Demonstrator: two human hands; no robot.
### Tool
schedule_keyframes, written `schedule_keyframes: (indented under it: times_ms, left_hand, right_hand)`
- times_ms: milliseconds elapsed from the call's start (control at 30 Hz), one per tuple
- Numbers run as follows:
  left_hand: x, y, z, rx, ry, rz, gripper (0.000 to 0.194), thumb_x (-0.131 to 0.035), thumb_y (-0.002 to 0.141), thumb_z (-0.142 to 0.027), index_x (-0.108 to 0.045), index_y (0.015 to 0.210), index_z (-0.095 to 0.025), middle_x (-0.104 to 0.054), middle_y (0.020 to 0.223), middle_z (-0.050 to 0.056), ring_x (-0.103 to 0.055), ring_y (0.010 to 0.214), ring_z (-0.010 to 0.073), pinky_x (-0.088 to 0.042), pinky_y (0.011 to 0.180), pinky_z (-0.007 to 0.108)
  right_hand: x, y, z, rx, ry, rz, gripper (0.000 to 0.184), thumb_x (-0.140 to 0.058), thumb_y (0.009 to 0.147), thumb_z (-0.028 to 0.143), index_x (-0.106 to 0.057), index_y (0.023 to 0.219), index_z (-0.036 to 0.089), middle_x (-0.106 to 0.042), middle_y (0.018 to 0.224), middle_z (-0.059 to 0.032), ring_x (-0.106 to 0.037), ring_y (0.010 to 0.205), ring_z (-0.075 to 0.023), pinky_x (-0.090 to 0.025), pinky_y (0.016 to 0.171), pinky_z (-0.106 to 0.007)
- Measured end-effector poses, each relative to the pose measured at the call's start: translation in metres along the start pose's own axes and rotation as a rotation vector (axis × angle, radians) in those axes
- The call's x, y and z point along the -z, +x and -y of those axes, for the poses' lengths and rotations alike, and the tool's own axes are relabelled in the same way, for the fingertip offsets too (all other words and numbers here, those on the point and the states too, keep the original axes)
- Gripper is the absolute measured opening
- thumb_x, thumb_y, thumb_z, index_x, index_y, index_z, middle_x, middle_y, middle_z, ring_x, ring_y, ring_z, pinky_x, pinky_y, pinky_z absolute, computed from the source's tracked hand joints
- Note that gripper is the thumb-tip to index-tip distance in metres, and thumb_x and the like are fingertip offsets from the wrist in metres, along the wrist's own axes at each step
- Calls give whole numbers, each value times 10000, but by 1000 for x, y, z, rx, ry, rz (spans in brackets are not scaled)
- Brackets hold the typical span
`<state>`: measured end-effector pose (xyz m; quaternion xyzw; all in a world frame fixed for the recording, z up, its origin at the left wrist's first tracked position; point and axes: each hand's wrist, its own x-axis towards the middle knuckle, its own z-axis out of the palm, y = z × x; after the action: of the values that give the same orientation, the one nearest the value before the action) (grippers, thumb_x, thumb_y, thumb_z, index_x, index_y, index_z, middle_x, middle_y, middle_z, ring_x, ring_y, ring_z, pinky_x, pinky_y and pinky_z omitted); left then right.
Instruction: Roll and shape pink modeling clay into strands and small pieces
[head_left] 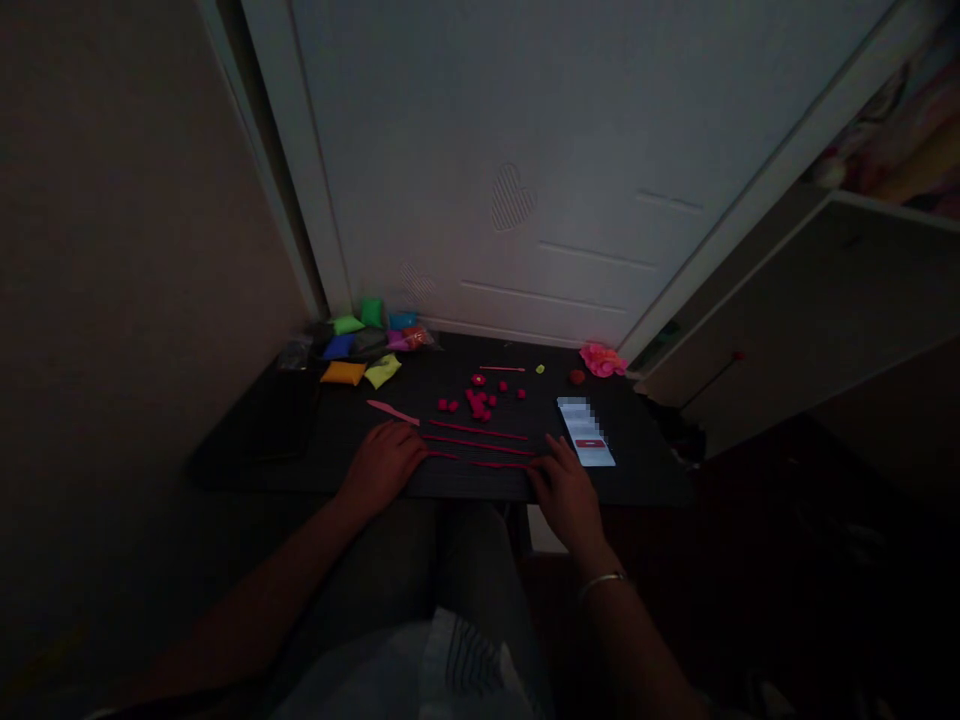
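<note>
Red, thin, smooth-looking strands (480, 430) lie between the left hand (384, 462) and right hand (568, 490).

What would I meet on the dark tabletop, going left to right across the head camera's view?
Orange packet → yellow-green packet → pair of pinkish-red balls → clump of similar balls → single ball → tiny yellow-green piece → lit phone.
</note>
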<state>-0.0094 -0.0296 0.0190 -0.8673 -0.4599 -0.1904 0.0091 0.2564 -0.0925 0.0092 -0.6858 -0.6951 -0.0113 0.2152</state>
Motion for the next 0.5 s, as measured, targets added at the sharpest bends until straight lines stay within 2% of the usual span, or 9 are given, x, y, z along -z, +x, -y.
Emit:
schedule_keyframes:
  times_ms: [167, 267, 367, 500]
  left_hand:
    - [4, -2, 0, 15, 5, 18, 206, -431, 846, -266, -620, 812, -194, -635, 879, 58, -564, 900, 213, -410, 833, 381]
    - [4, -6, -5, 30, 18, -14, 233, -422, 849, -283, -624, 922, -190, -638, 970, 69, -555, 958, 225, -401, 856, 388]
    - [-2, -12, -21, 12, 53, -56, 320, -384, 864, -287, -570, 1100, -177, -588, 1152, 81, -496, 1095, 237, -363, 917, 397]
    - [-17, -18, -57, -142, 49, 7, 400, -327, 880, -306, -466, 1235, -184, -469, 1314, 38, -396, 1215, 205, -291, 997, 376]
  right_hand:
    - [0, -4, 1, -10, -49, -11, 209, -462, 828, 244, -640, 901, 162, -478, 1281, -121, -357, 1246, -258, -351, 979, -419]
    - [0, -10, 5, -7, -68, -49, 276, -434, 841, 237, -606, 1032, 139, -473, 1288, -129, -363, 1243, -250, -343, 988, -411]
    - [-4, -18, 16, 25, -85, -72, 347, -386, 863, 228, -544, 1149, 108, -474, 1292, -131, -357, 1248, -245, -329, 999, -409]
    - [-15, -25, 37, 94, -100, -32, 400, -362, 877, 246, -474, 1234, 105, -432, 1329, -128, -314, 1273, -253, -309, 1005, -428]
